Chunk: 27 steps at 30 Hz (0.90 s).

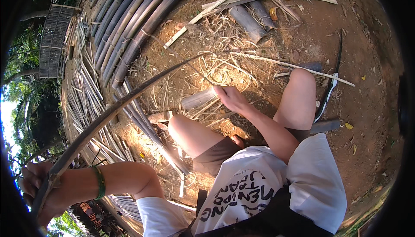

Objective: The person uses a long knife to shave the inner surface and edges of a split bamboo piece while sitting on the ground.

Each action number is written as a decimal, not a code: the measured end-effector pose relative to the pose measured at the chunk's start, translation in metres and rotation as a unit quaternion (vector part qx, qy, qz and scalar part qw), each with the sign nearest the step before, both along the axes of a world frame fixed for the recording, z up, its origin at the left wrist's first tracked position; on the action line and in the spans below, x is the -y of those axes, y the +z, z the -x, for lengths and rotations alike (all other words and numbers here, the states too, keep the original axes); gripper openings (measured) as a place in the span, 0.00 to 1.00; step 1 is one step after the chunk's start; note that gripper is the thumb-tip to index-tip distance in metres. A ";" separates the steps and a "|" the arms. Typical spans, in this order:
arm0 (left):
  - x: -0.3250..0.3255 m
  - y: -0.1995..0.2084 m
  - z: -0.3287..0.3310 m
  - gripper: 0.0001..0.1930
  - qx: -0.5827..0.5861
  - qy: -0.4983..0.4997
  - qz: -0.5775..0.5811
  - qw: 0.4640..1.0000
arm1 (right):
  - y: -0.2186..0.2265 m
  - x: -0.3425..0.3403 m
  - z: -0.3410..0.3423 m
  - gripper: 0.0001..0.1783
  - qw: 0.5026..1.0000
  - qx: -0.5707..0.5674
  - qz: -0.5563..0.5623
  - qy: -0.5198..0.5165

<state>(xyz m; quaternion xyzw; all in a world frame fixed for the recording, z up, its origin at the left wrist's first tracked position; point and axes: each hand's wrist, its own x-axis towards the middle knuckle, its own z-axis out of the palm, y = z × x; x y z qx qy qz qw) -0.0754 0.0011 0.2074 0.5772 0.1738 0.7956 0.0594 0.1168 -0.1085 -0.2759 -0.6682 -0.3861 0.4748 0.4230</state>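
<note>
At the lower left my left hand [41,189] is closed round one end of a long dark bamboo strip [129,96]. The strip slants up and away to the middle of the view, its far end above the littered ground. Between my bent knees, my right hand [231,98] is closed, fingers pinched together. A thin dark blade-like piece [199,73] runs from its fingers up toward the bamboo strip; whether it is a knife or a sliver I cannot tell. Just below that hand lies a short bamboo section [199,99]. Thin curled shavings [227,68] are scattered beyond it.
Thick bamboo poles [145,21] lie side by side at the upper left, with a heap of split strips [84,98] below. Two short bamboo tubes [247,23] rest at the far side. A pale strip [298,67] crosses past my right knee, near a curved black-and-white object [332,85].
</note>
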 end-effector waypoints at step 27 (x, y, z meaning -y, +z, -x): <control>-0.071 0.042 0.149 0.10 -0.106 -0.005 -0.030 0.994 | -0.018 -0.056 0.024 0.40 1.000 -0.008 -0.017 -0.024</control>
